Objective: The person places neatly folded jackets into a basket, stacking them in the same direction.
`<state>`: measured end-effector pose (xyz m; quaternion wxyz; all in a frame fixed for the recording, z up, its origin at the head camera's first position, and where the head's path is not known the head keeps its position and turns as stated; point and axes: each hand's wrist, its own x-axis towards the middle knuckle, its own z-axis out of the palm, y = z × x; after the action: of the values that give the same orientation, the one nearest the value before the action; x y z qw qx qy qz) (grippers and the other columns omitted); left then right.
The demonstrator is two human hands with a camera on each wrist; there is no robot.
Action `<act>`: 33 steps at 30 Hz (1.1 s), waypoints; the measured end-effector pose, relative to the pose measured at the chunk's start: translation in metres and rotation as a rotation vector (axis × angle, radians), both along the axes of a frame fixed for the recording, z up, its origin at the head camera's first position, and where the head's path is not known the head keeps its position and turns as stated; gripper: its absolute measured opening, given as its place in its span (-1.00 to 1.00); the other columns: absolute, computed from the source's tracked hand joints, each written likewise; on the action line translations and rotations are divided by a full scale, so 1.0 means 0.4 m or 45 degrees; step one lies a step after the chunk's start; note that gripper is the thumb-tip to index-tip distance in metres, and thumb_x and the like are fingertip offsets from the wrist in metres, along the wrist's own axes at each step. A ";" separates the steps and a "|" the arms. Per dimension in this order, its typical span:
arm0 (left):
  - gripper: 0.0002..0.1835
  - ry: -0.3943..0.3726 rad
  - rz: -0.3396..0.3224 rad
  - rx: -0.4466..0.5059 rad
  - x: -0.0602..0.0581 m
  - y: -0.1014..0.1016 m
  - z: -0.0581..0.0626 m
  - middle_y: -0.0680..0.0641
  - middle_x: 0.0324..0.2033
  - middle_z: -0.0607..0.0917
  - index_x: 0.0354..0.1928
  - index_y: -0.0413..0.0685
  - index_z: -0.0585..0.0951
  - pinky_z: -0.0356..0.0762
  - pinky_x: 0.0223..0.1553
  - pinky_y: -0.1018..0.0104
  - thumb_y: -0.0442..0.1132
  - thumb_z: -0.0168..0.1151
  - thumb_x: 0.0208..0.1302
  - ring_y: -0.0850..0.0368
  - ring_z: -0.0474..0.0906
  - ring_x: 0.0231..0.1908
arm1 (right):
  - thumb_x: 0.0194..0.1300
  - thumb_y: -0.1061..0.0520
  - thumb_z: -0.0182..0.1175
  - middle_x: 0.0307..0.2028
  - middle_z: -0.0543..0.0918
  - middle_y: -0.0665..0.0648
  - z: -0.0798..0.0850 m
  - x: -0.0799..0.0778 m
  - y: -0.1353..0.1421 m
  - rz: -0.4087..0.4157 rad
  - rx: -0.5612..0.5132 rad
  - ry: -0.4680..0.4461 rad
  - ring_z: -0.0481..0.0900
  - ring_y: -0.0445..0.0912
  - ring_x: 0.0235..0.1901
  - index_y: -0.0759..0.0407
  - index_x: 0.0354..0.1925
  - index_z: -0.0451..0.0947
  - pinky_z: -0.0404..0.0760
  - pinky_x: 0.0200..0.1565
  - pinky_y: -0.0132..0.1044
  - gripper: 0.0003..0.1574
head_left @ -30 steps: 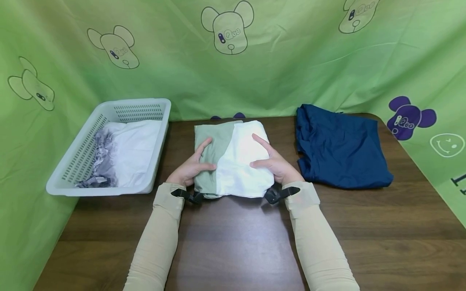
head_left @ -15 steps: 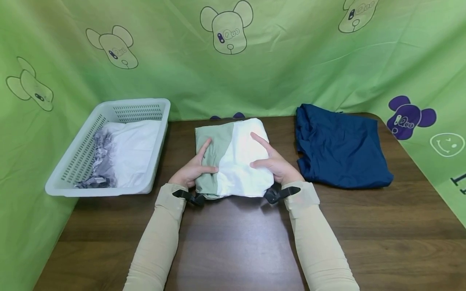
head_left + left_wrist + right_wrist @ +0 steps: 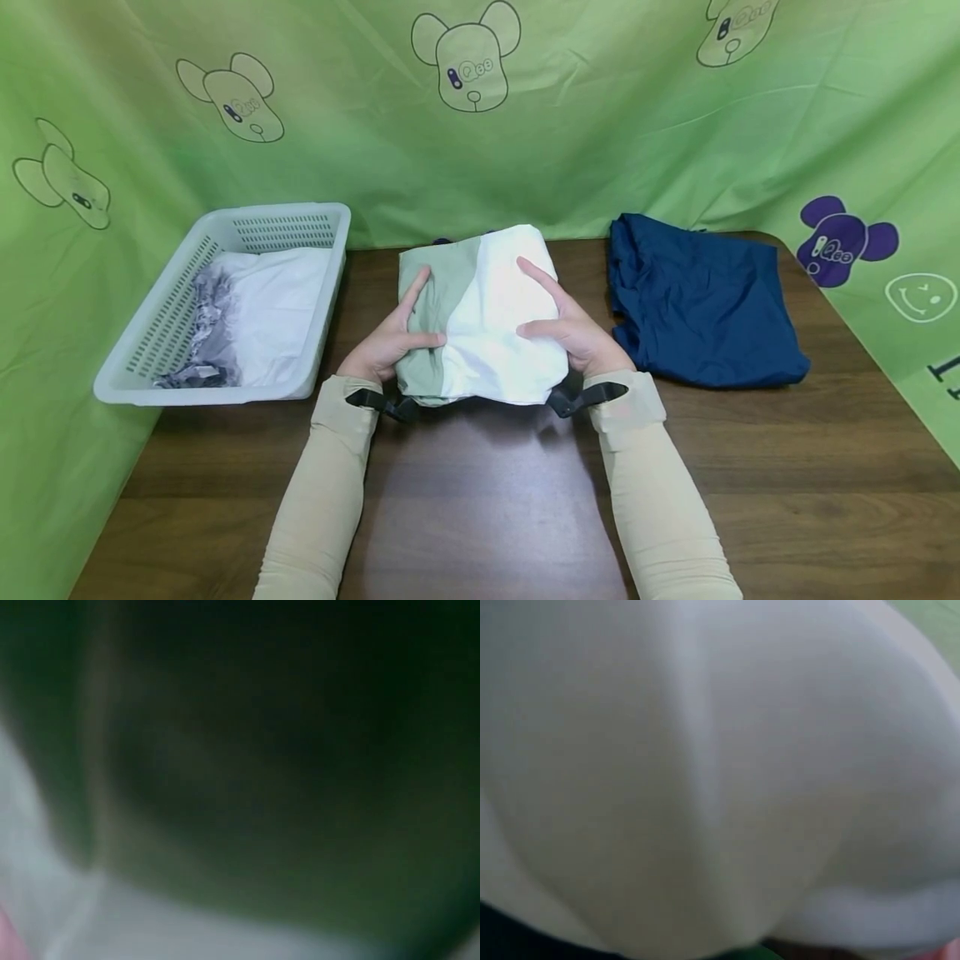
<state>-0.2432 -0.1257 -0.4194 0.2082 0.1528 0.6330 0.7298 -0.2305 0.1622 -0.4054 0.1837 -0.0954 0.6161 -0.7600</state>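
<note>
Fingers (image 3: 416,289) of left hand (image 3: 388,340) and right hand (image 3: 581,333) gripped a green-and-white cloth (image 3: 487,317), a basket (image 3: 213,396) standing at left.

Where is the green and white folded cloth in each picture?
Head: folded cloth at the centre, green left, white right.
Left wrist: probably the dark green blur filling most of it.
Right wrist: its blurred white part fills most.
Shared landmark: green curtain, behind in head, top right in right wrist; unclear in left.

A cloth bundle (image 3: 491,312) is between the left hand (image 3: 390,340) and right hand (image 3: 577,335), over the table (image 3: 480,517). Left stands a basket (image 3: 206,394) with fabric (image 3: 277,317) inside; right lies a second bundle (image 3: 705,308).
</note>
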 end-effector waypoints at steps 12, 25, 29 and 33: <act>0.20 0.142 0.015 -0.038 0.025 -0.014 0.075 0.22 0.59 -0.29 0.63 0.44 -0.16 0.03 0.44 0.22 -0.62 0.24 0.20 0.20 -0.23 0.51 | 0.25 0.60 0.10 0.35 0.22 0.14 0.054 0.023 -0.013 0.012 -0.084 0.049 0.55 -0.04 -0.02 -0.37 0.58 0.08 0.69 -0.15 -0.30 0.22; 0.19 0.206 0.083 -0.107 0.054 -0.048 0.145 0.22 0.58 -0.23 0.63 0.44 -0.12 -0.05 0.46 0.16 -0.60 0.27 0.18 0.22 -0.20 0.51 | 0.25 0.57 0.03 0.30 0.28 0.13 0.088 0.042 -0.061 0.016 -0.163 0.157 0.51 -0.02 0.03 -0.29 0.60 0.02 0.66 -0.10 -0.30 0.18; 0.20 0.263 0.113 -0.175 0.066 -0.063 0.163 0.22 0.59 -0.21 0.63 0.41 -0.13 -0.13 0.49 0.13 -0.59 0.29 0.17 0.24 -0.24 0.52 | 0.20 0.57 0.03 0.32 0.25 0.13 0.093 0.042 -0.083 0.010 -0.185 0.191 0.45 0.00 0.07 -0.24 0.61 0.03 0.63 -0.08 -0.31 0.19; 0.19 0.292 0.149 -0.230 0.083 -0.081 0.182 0.19 0.60 -0.21 0.63 0.37 -0.14 -0.13 0.49 0.12 -0.60 0.27 0.17 0.24 -0.25 0.53 | 0.17 0.57 0.02 0.37 0.19 0.10 0.102 0.039 -0.105 0.033 -0.183 0.230 0.41 0.02 0.08 -0.22 0.60 0.05 0.62 -0.10 -0.31 0.19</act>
<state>-0.2099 -0.1582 -0.3467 0.1046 0.1788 0.7236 0.6584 -0.2148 0.1202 -0.3646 0.1301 -0.1843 0.5729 -0.7880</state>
